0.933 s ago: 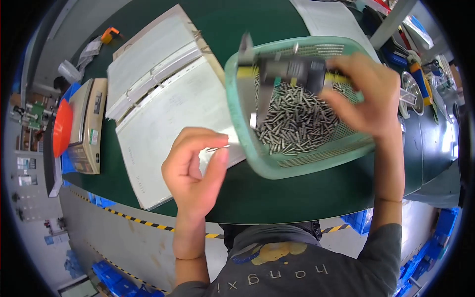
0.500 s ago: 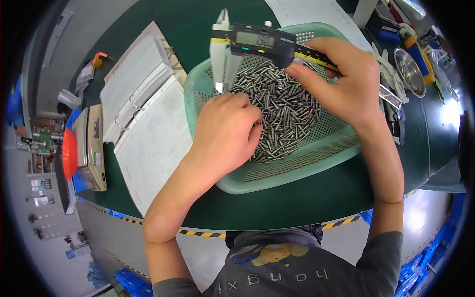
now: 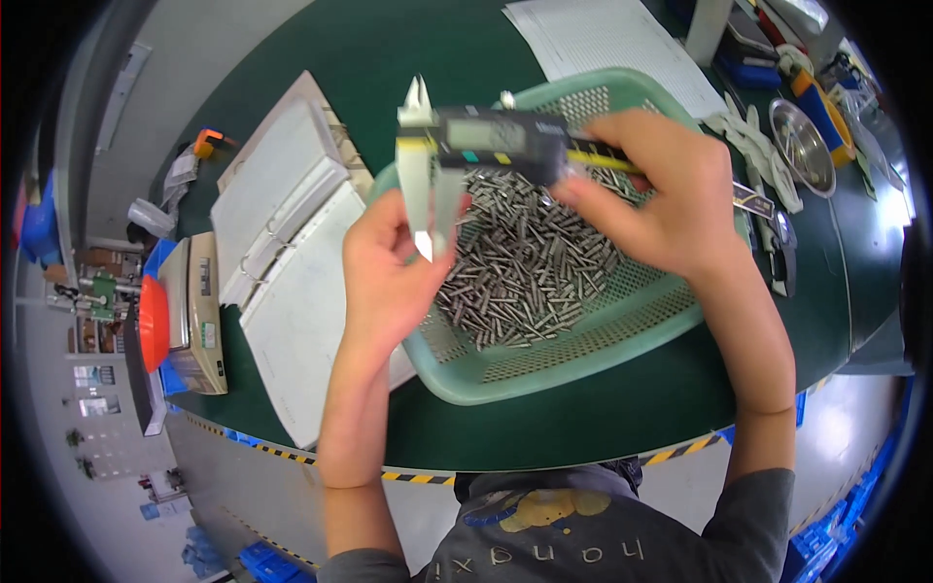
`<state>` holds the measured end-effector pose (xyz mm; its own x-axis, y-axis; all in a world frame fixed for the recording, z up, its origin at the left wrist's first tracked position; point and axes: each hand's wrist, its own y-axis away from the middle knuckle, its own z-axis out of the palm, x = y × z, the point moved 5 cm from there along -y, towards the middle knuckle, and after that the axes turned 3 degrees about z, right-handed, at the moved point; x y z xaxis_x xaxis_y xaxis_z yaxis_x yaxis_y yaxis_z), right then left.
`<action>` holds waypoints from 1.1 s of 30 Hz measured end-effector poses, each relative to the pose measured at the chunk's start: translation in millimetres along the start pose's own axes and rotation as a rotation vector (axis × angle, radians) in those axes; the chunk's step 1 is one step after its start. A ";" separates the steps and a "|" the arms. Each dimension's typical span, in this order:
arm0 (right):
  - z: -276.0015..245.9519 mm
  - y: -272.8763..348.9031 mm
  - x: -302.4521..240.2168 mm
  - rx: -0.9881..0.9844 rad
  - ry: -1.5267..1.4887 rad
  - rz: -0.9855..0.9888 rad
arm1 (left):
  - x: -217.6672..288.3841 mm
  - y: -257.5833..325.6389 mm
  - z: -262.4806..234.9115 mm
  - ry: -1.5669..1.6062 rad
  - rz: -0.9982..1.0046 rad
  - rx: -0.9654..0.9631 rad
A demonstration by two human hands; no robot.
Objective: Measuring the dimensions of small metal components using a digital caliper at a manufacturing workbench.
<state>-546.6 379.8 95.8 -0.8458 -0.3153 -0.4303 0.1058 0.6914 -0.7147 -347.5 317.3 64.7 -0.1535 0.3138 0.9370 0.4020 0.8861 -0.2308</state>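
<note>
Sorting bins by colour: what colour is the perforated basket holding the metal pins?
Light green basket, clearest in the head view.

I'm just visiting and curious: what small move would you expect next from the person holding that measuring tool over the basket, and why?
Probably sliding the digital caliper shut on a pin. The right hand grips its body over the green basket of metal pins, while the left hand is raised to the lower jaws, its fingertips apparently pinching something there; I cannot make it out.
</note>
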 end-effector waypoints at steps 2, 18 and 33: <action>0.7 1.1 -11.2 -0.091 -0.071 -0.132 | -5.9 3.2 -20.5 0.307 -0.102 0.181; -0.6 3.7 -44.3 -0.115 0.105 -0.375 | 15.3 8.3 -25.2 0.794 0.012 0.154; -1.2 4.5 -43.2 -0.103 0.118 -0.387 | 12.8 9.1 -26.6 0.793 0.091 0.140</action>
<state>-510.2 397.3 111.8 -0.8676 -0.4923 -0.0700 -0.2797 0.5995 -0.7499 -321.9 320.3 81.6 0.5814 0.0976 0.8077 0.2572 0.9198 -0.2963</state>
